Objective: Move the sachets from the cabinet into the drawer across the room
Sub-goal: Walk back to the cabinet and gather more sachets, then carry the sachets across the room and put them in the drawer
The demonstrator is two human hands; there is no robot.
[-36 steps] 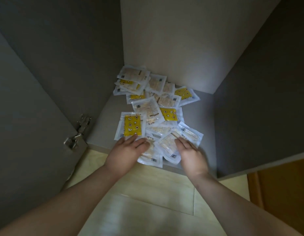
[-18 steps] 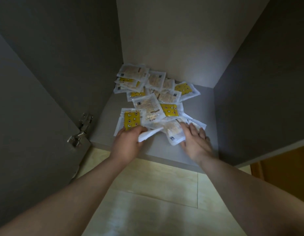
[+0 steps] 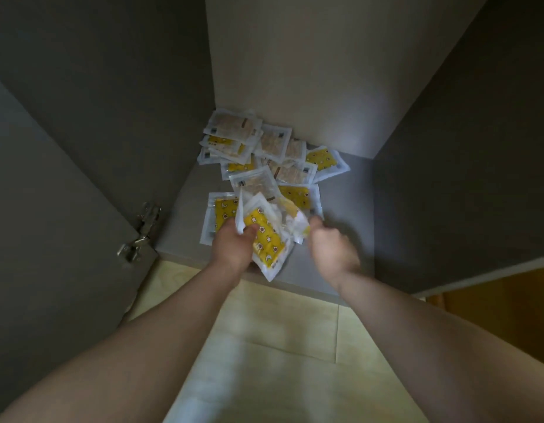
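Observation:
Several white sachets, some with yellow printed pads and some with beige ones, lie in a loose pile (image 3: 264, 154) on the grey cabinet floor (image 3: 347, 209) towards the back wall. My left hand (image 3: 232, 247) grips a bunch of sachets (image 3: 269, 236) lifted off the floor near the front edge; a yellow one faces me. My right hand (image 3: 331, 248) is blurred, fingers curled, holding the right side of the same bunch. One yellow sachet (image 3: 217, 213) lies flat just left of my left hand.
The cabinet's left door (image 3: 51, 239) stands open with a metal hinge (image 3: 141, 232) at its inner edge. Grey side walls close in left and right. Pale wooden floor (image 3: 273, 346) lies below the cabinet's front edge. An orange-brown surface (image 3: 493, 306) shows at the right.
Both hands have gathered the nearest sachets together and lifted them off the cabinet floor into one bunch. The hands moved closer to each other. The rear pile has not moved.

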